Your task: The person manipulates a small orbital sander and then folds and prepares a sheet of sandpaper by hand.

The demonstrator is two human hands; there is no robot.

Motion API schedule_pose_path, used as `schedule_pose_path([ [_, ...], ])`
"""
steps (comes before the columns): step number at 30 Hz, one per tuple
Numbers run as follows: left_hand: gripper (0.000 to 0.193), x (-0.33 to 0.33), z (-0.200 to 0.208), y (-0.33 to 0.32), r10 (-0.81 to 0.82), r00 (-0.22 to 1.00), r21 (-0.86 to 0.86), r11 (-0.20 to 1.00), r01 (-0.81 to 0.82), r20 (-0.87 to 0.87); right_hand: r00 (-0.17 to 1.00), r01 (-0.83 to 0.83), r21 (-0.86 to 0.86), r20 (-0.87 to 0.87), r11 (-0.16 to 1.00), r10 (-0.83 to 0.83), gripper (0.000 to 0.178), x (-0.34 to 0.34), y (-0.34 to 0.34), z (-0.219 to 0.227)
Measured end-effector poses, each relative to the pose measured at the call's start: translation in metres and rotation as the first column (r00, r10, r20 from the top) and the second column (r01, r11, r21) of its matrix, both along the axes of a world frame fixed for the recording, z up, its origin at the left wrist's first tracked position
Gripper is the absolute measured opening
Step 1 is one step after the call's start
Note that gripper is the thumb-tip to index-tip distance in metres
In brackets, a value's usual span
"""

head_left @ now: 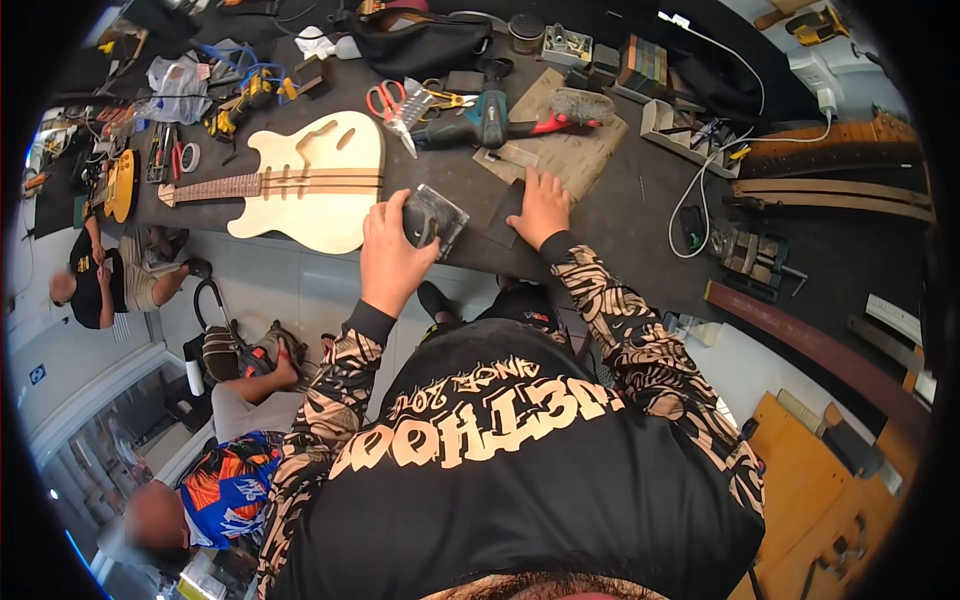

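1. At far left, a yellow electric guitar (pixel 121 186) stands out on the dark worktop (pixel 640 190). I judge it parked there, beyond the wearer's easy reach; bending at the lens rim blurs its details.

2. Next, a pale wooden guitar with dark centre stripes (pixel 325 190) lies flat, cavities facing up and neck pointing left, likely so its face stays accessible. Its underside is hidden from me.

3. Just right of it, the wearer's left hand (pixel 393 258) closes thumb and fingers around the left side of a clear, square-edged plastic piece with a dark rounded part (pixel 437 220), on the worktop's near side. The curled grip appears meant to steady it. Fingers and glare mask its form, and whether it touches the bench I cannot tell.

4. Beyond, red-handled scissors (pixel 388 100) and a teal-and-black power tool (pixel 490 120) lie apparently within reach; the tool's far end is hard for me to separate from a grey, fuzzy block (pixel 583 106).

5. The right hand (pixel 545 208) rests with fingers spread, thumb at the edge of a flat, dark rectangular sheet (pixel 506 214), perhaps keeping it in place. The palm is turned from my view.

6. At right, a dark metal vise (pixel 750 262) sits by the bench edge, presumably for stability; its mounting escapes me.
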State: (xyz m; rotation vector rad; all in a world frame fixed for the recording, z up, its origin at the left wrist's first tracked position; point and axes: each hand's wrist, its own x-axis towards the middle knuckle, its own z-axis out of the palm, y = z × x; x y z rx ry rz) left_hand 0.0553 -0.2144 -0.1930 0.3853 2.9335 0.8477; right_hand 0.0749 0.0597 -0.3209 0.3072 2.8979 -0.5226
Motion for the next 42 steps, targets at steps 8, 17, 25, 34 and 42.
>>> schedule_pose_path([
  [8, 0.085, -0.03, -0.027, 0.033, 0.086, 0.995, -0.081, 0.993, -0.083, 0.043, 0.943, 0.331, -0.552, 0.229, 0.766, -0.242, 0.06, 0.029, 0.142, -0.025],
  [17, 0.084, -0.029, -0.008, 0.056, 0.12, 0.992, -0.245, 0.963, -0.109, 0.033, 0.977, 0.135, -0.082, -0.154, 0.987, -0.146, 0.067, -0.044, 0.226, 0.012],
  [25, 0.076, -0.03, -0.062, 0.169, -0.577, 0.793, 0.182, 0.816, 0.549, 0.196, 0.962, 0.258, -0.3, 0.163, 0.918, -0.218, 0.045, -0.125, 0.251, -0.002],
  [34, 0.089, -0.102, -0.107, 0.253, -0.364, 0.892, 0.195, 0.927, 0.32, 0.267, 0.886, 0.26, -0.88, 0.054, 0.398, -0.46, 0.022, -0.066, 0.248, 0.083],
  [42, 0.088, -0.091, -0.125, 0.234, -0.291, 0.912, 0.399, 0.903, 0.161, 0.29, 0.879, 0.08, -0.952, -0.072, 0.296, -0.471, 0.035, 0.018, 0.232, 0.24],
])
